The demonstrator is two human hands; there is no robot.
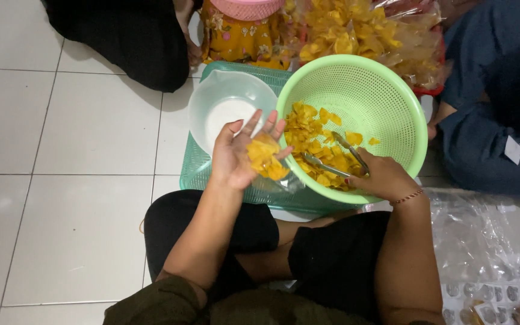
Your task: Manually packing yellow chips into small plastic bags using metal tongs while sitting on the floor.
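Note:
My left hand [236, 157] is held palm up with a small clear plastic bag [272, 174] of yellow chips [265, 157] lying on it, just left of the green mesh basket [386, 90]. My right hand [385, 178] grips metal tongs [335, 157] whose tips reach into the pile of yellow chips [317, 141] inside the basket's near side. The basket is tilted toward me and rests on a green tray [195, 174].
A white plastic bowl [227, 102] sits on the tray to the left. Bags of packed chips [362, 30] lie behind. Other people sit at the top left and right. Clear plastic sheets [482, 241] lie at the lower right on the white tile floor.

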